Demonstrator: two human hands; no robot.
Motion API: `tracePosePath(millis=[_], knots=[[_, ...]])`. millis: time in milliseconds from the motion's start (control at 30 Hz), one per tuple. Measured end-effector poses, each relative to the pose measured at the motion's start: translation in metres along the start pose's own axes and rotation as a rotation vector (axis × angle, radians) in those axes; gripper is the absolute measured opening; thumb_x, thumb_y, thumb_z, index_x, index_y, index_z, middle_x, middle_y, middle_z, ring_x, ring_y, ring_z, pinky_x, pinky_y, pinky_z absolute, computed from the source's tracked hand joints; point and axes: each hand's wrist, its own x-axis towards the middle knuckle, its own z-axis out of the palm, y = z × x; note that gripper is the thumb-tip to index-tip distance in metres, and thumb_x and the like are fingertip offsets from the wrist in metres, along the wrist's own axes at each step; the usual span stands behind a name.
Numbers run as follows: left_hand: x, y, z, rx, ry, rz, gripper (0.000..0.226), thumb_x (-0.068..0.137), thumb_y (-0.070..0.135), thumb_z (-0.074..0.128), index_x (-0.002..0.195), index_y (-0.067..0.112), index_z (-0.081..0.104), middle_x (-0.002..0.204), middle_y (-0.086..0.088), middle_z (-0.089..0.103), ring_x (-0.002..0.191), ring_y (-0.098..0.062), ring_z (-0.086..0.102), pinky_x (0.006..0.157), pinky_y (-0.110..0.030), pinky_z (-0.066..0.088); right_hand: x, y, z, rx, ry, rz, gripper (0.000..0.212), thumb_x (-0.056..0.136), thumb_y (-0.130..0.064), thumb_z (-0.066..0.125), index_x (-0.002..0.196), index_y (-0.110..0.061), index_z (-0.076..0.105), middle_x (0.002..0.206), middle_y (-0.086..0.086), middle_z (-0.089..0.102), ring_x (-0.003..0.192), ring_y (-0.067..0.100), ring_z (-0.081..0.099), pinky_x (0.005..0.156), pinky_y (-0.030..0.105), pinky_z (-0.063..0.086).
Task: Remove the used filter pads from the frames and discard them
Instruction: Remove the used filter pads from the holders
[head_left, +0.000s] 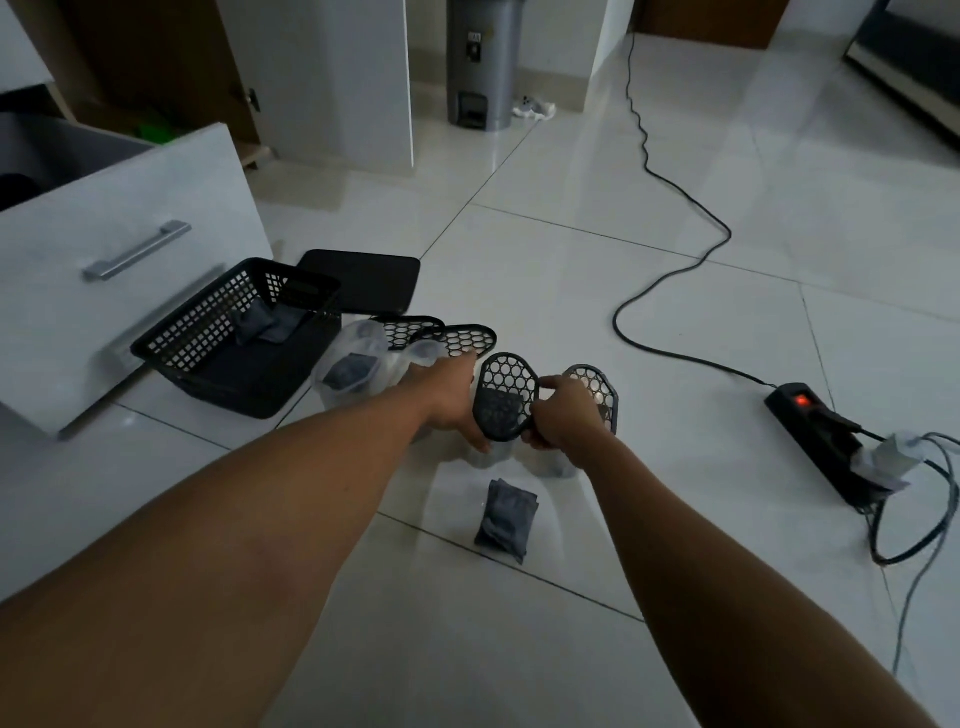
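Mid-frame, the left hand (452, 402) grips one half of the opened filter frame (506, 374); the right hand (563, 418) pinches its middle; a grey pad (500, 411) lies inside that half; next, probably, one hand frees itself to pull it out for the bin (485, 62) at top

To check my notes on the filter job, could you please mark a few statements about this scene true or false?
1. The left hand and right hand both hold a honeycomb frame: true.
2. A gray filter pad lies on the floor tiles: true.
3. The black basket is empty: false, it holds gray pads.
4. The switch on the power strip is dark: false, it glows red.
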Motion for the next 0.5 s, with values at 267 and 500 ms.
tracePosePath(millis=[267,500], knots=[[-0.006,0.004,-0.01,-0.093,-0.098,0.011,0.144,0.023,0.062,0.092,0.149,0.02,0.037,0.148,-0.001,0.048,0.133,-0.024,0.048,0.109,-0.046,0.042,0.001,-0.002,0.005,-0.325,0.018,-0.104,0.038,0.091,0.0,0.056,0.128,0.001,0.055,0.089,0.021,0.072,0.074,0.029,0.074,0.069,0.043,0.062],[0.004,0.003,-0.011,0.024,-0.129,0.007,0.125,0.051,0.041,0.096,0.154,0.017,0.028,0.151,-0.005,0.044,0.136,-0.026,0.043,0.112,-0.046,0.036,-0.004,-0.006,0.008,-0.617,-0.058,-0.173,0.066,0.081,-0.003,0.074,0.14,-0.002,0.044,0.116,0.016,0.066,0.098,0.029,0.068,0.087,0.038,0.057]])
